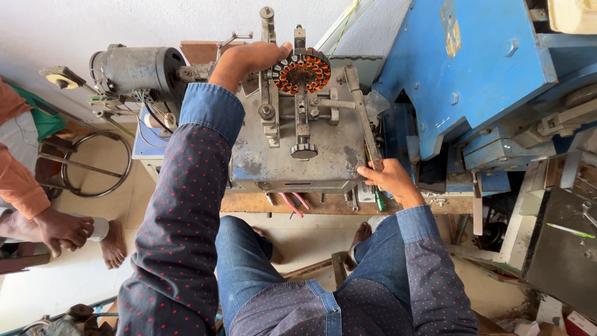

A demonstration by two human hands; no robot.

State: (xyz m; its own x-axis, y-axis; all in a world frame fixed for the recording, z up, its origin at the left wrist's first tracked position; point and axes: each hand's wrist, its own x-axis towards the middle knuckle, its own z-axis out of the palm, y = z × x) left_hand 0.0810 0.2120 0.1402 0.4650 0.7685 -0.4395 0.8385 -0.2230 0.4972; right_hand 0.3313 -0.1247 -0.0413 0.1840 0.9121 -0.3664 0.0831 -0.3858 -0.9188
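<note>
A round stator [303, 71] with copper-orange windings sits at the back of a grey metal winding machine [292, 155]. My left hand [249, 59] rests on the stator's left side, fingers curled over its rim. My right hand [390, 180] is closed around the lower end of a long grey lever [362, 112] with a green tip, at the machine's right front corner. A black knob [303, 150] sits on the machine's centre rail.
A grey motor [134, 70] stands at the left of the machine. A large blue machine [472, 81] fills the right. Another person in an orange sleeve [22, 186] sits at the left beside a metal stool [93, 165]. My knees are under the wooden bench [323, 204].
</note>
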